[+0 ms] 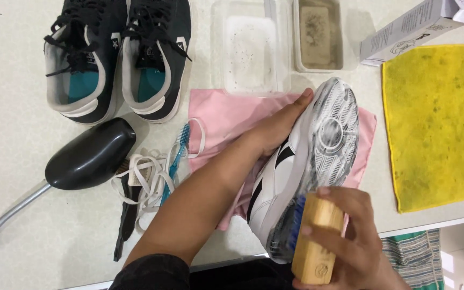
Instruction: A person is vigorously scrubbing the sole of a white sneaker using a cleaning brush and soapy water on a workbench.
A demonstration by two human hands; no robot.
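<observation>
I see a pale speckled table (17,134) carrying a pair of dark sneakers (116,53), a black shoe tree (89,154), white laces (146,180), a blue toothbrush (177,153), a pink cloth (226,115), two clear plastic tubs (253,48), a cardboard box (414,27) and a yellow cloth (439,123).
</observation>
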